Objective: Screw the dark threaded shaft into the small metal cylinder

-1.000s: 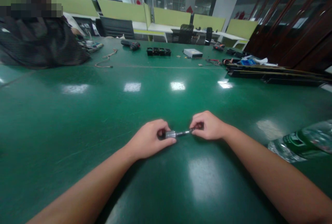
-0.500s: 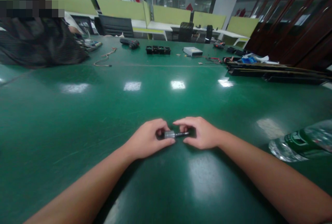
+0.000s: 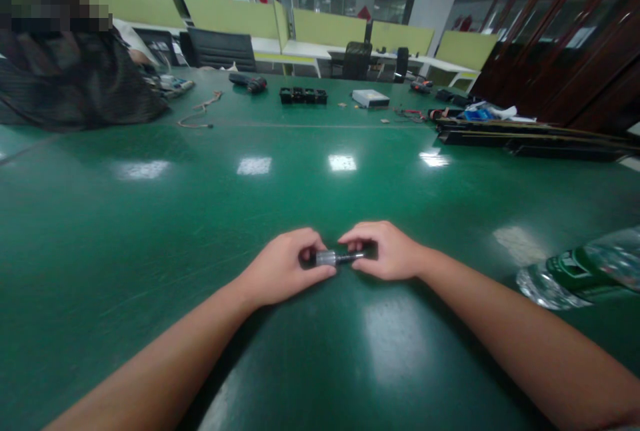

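Note:
A slim tool-like object (image 3: 327, 258) lies low over the green table, with a silver, clear-looking cylinder on the left and a thin dark shaft with a shiny end on the right. Its exact kind is too small to tell. My left hand (image 3: 286, 266) is closed round the cylinder, thumb in front and fingers behind; the object's left end is in the shadow of the palm. My right hand (image 3: 387, 251) curves about the shaft's right end, thumb and fingers apart on either side of it, with no clear grip visible.
On the right lies a clear bottle (image 3: 575, 274) with a green label. Along the far side are a power drill (image 3: 249, 82), black fan-like units (image 3: 303, 95), a flat metal box (image 3: 371, 98), a cable (image 3: 200, 113) and black rails (image 3: 505, 134). At far left sits a person in dark clothing (image 3: 75, 81).
My right hand has shifted slightly up and away from me, its fingers still apart around the shaft's end. My left hand keeps its hold on the cylinder.

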`<move>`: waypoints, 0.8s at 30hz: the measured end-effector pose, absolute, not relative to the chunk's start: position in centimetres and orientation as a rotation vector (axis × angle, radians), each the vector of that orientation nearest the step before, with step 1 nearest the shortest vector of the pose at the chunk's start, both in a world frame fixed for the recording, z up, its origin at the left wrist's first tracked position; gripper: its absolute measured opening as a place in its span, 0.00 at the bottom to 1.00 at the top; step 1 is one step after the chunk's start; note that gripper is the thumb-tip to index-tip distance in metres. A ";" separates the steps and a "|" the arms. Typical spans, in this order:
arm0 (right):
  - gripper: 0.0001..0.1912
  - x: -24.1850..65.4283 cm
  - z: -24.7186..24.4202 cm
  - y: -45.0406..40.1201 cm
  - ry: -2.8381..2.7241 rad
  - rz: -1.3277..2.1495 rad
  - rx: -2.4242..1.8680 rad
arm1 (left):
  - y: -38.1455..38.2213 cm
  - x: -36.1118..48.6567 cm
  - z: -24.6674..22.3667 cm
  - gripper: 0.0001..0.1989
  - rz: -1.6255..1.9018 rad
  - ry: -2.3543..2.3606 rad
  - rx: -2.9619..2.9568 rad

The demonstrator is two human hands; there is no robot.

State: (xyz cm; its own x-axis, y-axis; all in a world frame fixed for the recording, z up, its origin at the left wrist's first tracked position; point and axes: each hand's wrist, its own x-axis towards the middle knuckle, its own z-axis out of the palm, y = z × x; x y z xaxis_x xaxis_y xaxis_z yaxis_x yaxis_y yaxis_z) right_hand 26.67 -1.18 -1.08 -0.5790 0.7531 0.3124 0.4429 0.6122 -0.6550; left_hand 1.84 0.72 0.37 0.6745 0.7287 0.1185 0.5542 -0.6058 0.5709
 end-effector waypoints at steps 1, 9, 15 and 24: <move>0.20 26.7 -1.1 -1.2 -2.262 0.700 -0.940 | 0.7 1.8 0.3 0.14 0.468 0.991 2.390; 0.12 26.5 -0.8 -1.2 -2.291 0.694 -0.960 | 0.8 1.7 0.2 0.14 0.468 0.978 2.399; 0.11 26.4 -0.7 -1.2 -2.304 0.683 -0.980 | 0.9 1.7 0.3 0.13 0.467 0.980 2.399; 0.08 25.5 -0.5 -1.7 -2.296 0.644 -1.048 | 0.8 1.9 0.3 0.13 0.474 0.994 2.399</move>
State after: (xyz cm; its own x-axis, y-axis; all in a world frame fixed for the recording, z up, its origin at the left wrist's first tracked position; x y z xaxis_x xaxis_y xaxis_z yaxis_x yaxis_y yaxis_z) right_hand 25.50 -1.71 -0.50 -0.5582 0.7859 0.2658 0.5333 0.5853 -0.6107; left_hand 1.85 0.81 0.26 0.6733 0.7287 0.1252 0.5557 -0.6105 0.5644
